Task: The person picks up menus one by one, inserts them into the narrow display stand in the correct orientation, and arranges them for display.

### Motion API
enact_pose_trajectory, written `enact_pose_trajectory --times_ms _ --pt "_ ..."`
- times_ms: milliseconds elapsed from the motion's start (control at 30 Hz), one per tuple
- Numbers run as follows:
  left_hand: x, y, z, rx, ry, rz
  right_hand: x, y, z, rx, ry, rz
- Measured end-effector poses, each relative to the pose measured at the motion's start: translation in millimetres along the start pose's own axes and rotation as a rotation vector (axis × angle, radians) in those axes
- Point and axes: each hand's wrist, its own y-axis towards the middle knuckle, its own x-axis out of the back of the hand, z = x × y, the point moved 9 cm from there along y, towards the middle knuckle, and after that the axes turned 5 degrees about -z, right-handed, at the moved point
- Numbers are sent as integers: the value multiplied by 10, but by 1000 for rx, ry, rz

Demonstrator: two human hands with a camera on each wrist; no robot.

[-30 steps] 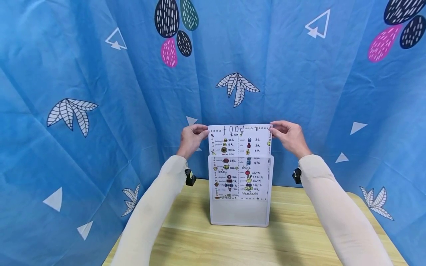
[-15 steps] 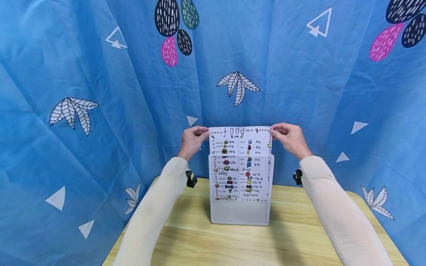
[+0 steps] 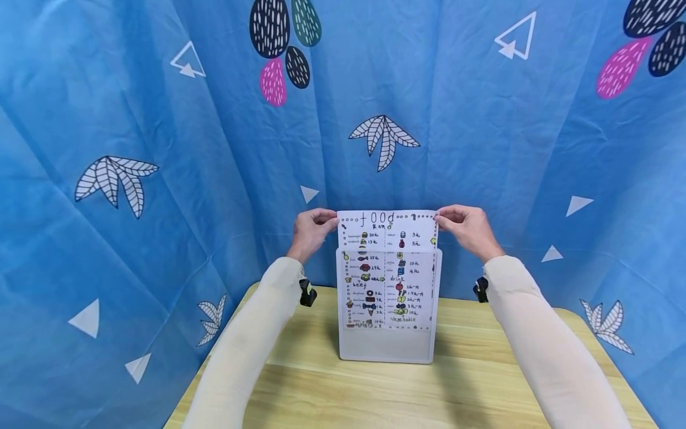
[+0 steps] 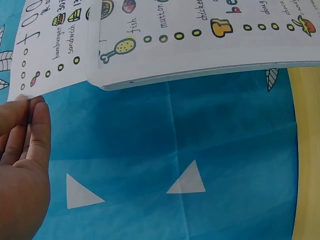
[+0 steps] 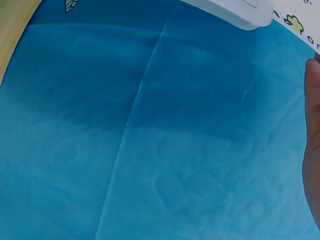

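Note:
A paper food menu (image 3: 375, 227) with hand-drawn pictures and prices stands upright, most of it inside a clear, white-rimmed display stand (image 3: 386, 347). Its top strip sticks out above the stand's upper edge. My left hand (image 3: 309, 233) pinches the menu's top left corner between thumb and fingers; the left wrist view shows this left hand (image 4: 22, 150) at the paper's corner. At the top right corner my right hand (image 3: 468, 229) pinches the sheet. Only part of the right hand (image 5: 312, 125) shows at the right wrist view's edge. Below the sheet's lower edge, the stand's bottom is bare.
The stand rests on a light wooden table (image 3: 321, 393), near its back. A blue patterned curtain (image 3: 461, 149) hangs behind and on both sides of the table. A black wrist strap (image 3: 307, 293) sits on the left sleeve, another strap (image 3: 480, 289) on the right.
Both hands have moved down with the menu, which has slid deeper into the stand; less of it sticks out above the rim. The stand has stayed in place.

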Motion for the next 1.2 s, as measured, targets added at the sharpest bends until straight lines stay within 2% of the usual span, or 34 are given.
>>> enact_pose_trajectory --times_ms 233,433,800,1200 --pt "-12 -23 -8 -15 -9 17 -21 -15 31 57 71 -16" --pt "-27 -35 24 -2 -3 34 -28 -45 20 31 96 2" --pt "-58 -72 71 -17 29 50 -42 -108 -64 -14 60 29" --pt "-71 -135 131 -6 50 46 -84 -152 -141 7 57 35"
